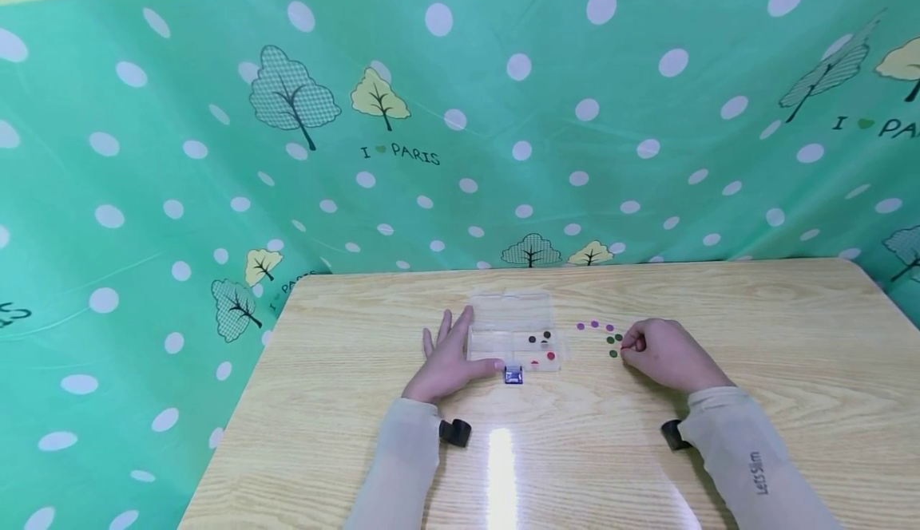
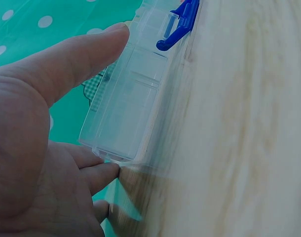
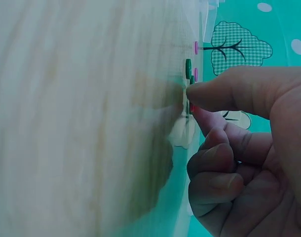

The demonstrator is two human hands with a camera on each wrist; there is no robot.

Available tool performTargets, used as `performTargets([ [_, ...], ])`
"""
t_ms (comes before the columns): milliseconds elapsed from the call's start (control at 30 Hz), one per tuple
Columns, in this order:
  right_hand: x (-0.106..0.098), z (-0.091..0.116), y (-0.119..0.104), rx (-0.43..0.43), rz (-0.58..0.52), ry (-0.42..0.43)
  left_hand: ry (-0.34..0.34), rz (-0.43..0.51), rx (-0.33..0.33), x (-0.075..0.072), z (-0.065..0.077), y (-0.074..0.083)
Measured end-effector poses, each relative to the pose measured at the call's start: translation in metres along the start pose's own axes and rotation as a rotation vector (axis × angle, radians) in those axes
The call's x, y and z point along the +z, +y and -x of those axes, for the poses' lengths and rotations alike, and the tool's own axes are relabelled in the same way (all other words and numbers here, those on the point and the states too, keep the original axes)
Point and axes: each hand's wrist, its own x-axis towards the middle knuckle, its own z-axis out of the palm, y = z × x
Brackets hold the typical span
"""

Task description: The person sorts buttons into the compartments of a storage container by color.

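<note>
A clear plastic box [image 1: 492, 341] with compartments stands on the table with its lid raised at the back. My left hand [image 1: 449, 362] rests at its left side, fingers spread and straight, thumb along the front edge near the blue latch [image 1: 513, 375]. In the left wrist view the thumb lies over the clear wall. Black buttons [image 1: 532, 339] and red buttons [image 1: 550, 356] sit in the right-hand compartments. To the right of the box, my right hand [image 1: 664, 352] pinches a red button [image 3: 192, 107] between thumb and index finger, close over the table. Its other fingers are curled.
Several green buttons [image 1: 611, 340] lie just left of the right hand. A row of purple buttons [image 1: 594, 324] lies behind them. The wooden table [image 1: 345, 434] ends at the back against a green dotted cloth [image 1: 402, 219].
</note>
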Motion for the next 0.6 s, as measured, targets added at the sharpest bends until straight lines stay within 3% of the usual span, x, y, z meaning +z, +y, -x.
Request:
performTargets([
  [600,0.0014,-0.0017,-0.0045,0.022,-0.03,0.002,0.003,-0.011,-0.001,-0.0003,-0.0003,-0.0001],
])
